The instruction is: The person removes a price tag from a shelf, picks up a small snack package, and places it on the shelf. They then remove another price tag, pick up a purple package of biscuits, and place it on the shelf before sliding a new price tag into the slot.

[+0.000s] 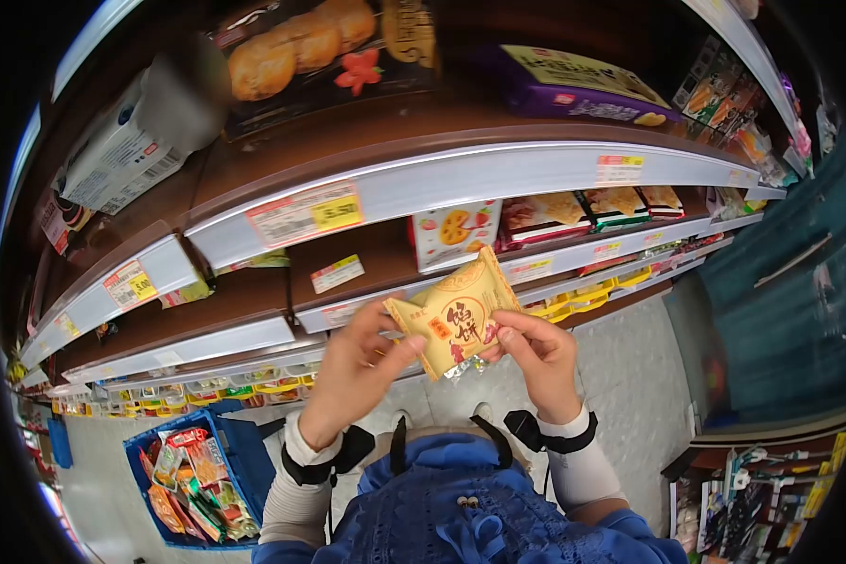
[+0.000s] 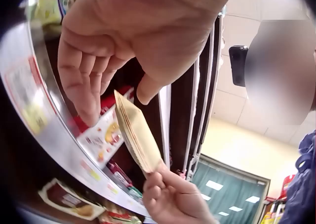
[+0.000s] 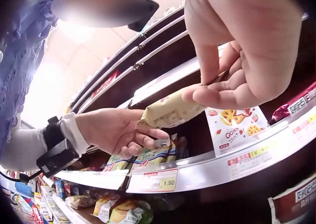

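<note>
A yellow snack packet [image 1: 461, 315] with dark printed characters is held up in front of the shelves. The right hand [image 1: 540, 357] pinches its right-hand edge between thumb and fingers; the right wrist view shows this pinch on the packet [image 3: 173, 108] from close by. Beside the packet's other end is the left hand [image 1: 357, 371], its fingers apart and loosely bent. In the left wrist view the left hand [image 2: 133, 41] has its thumb and fingers spread around the upper end of the packet [image 2: 138, 135], not visibly gripping it.
Brown shelves with a white price rail [image 1: 498, 174] stand ahead, holding a purple box [image 1: 583, 89], a white strawberry-print box [image 1: 456, 230] and a grey-white carton [image 1: 136, 141]. A blue basket [image 1: 144, 489] of snack packets is on the floor at the lower left.
</note>
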